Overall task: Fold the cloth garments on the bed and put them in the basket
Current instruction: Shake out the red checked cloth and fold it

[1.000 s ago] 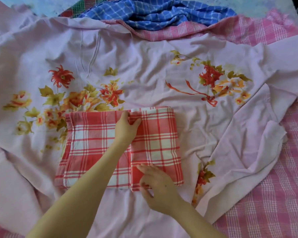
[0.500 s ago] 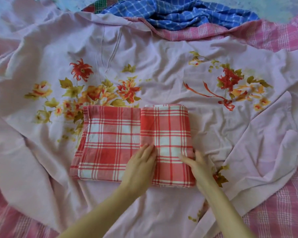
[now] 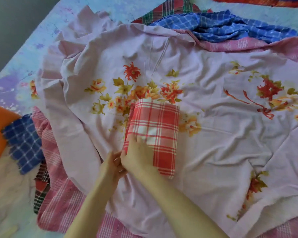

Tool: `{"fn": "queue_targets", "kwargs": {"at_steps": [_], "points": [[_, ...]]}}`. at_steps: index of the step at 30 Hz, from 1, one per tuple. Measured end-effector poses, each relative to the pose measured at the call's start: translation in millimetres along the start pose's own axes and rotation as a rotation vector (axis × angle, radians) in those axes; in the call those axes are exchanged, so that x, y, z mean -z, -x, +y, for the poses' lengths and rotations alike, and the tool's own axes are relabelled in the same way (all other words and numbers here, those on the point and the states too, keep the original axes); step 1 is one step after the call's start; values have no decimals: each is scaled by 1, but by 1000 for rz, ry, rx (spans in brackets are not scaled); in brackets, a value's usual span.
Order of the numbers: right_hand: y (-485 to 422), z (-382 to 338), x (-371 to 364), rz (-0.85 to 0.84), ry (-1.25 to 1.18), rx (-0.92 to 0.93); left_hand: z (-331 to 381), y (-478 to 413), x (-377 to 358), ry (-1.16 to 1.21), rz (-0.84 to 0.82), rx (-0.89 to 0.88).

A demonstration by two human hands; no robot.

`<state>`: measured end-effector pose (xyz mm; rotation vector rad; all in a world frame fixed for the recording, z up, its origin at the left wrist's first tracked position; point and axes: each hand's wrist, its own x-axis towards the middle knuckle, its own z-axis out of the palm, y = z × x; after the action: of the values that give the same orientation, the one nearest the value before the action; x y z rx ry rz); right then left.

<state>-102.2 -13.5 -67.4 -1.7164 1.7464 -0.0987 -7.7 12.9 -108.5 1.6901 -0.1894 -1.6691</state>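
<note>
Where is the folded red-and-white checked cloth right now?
The folded red-and-white checked cloth lies mid-frame on the pale floral sheet, both hands at its near-left corner.
</note>
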Motion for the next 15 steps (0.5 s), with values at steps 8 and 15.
{"fn": "queue_targets", "kwargs": {"at_steps": [8,15], "points": [[26,75,-29,557,64,-2,-11,-7,-6,-530,52,-345],[25,121,-29,201,-398,-405,-28,-19,-3,-658,445,-382]]}}
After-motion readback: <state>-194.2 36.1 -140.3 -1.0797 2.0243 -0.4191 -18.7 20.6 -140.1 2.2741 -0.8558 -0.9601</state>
